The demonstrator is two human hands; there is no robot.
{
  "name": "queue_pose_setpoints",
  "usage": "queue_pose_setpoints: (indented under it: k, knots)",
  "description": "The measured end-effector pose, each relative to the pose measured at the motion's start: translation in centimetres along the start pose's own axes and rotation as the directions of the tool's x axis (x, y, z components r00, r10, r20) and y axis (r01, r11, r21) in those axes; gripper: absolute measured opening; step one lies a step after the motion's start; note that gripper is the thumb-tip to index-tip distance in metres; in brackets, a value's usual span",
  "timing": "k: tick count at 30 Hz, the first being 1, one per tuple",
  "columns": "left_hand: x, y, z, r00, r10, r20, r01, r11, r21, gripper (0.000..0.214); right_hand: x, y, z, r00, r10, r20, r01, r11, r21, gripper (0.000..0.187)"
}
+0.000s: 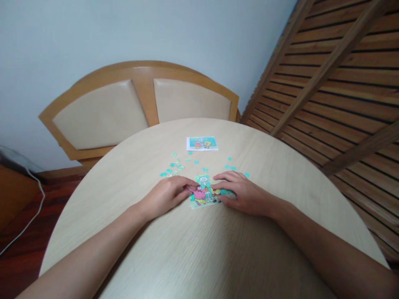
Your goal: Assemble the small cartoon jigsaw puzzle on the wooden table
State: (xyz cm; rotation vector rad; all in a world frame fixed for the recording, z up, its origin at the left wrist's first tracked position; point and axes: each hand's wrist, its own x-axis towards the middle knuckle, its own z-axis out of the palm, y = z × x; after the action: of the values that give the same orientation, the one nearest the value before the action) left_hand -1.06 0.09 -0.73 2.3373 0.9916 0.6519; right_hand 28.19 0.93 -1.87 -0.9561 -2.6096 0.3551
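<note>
Pale bluish wall [187, 33] fills the back. Round, light wood-grain desk [187, 257] takes up the foreground. Brown slatted wooden panel [330, 79] at right, tilted in view. Wooden seat back with two cream padded panels [144, 99] stands behind the desk, left of centre. Dark red wood floor [18, 232] at lower left, white cable [36, 214] running over it.

Both hands low over the desk. Right hand [241, 193]: part open, fingers spread, thumb apart, covering the puzzle's right side; can't tell if a piece is pinched. Left hand [170, 193]: mostly closed in, thumb and index close together at the puzzle's left edge; can't tell whether they grip it.

Partly assembled teal cartoon jigsaw puzzle [202, 195] lies flat on the desk between them: pink figure left, pale figure centre, yellow one right. White-edged teal picture card [202, 143] lies beyond it. Smallest: loose teal-green jigsaw pieces [196, 162], clustered left, a few right, others between card and puzzle.
</note>
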Motion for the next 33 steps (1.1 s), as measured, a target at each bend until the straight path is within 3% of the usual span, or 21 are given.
queue_pose_setpoints:
  k: [5, 11, 19, 25, 28, 31, 33]
  knots:
    - [0.0, -0.9, -0.2, 0.996, 0.065, -0.054, -0.057, 0.988, 0.145, 0.021, -0.1, 0.1, 0.0, 1.000, -0.007, -0.002, 0.007, 1.000, -0.008, 0.031]
    - [0.2, -1.3, 0.3, 0.988, 0.138, -0.064, -0.125, 0.976, 0.180, 0.030, -0.1, 0.1, 0.0, 1.000, -0.014, 0.000, 0.014, 1.000, -0.023, 0.029]
    - [0.3, -1.7, 0.9, 0.992, 0.065, -0.104, -0.049, 0.988, 0.144, 0.035, 0.1, -0.2, 0.0, 0.999, -0.039, -0.020, 0.039, 0.999, 0.000, 0.026]
    - [0.4, -1.2, 0.7, 0.990, 0.085, -0.114, -0.064, 0.982, 0.179, 0.032, 0.1, -0.4, -0.2, 0.999, -0.045, -0.009, 0.046, 0.999, 0.024, 0.023]
    - [0.3, -2.1, -0.3, 0.980, -0.019, -0.197, 0.060, 0.977, 0.204, 0.025, 0.1, -0.5, -0.2, 0.999, -0.039, 0.002, 0.039, 0.999, 0.021, 0.026]
    - [-0.2, -3.9, -1.8, 0.919, -0.193, -0.345, 0.292, 0.919, 0.264, 0.022, 0.2, -0.2, -0.3, 1.000, -0.002, -0.027, 0.002, 1.000, -0.013, 0.028]
    - [-0.6, -4.9, -2.6, 0.875, -0.264, -0.407, 0.398, 0.869, 0.293, 0.022, 0.2, 0.3, -0.5, 0.991, 0.077, -0.106, -0.083, 0.995, -0.050, 0.026]
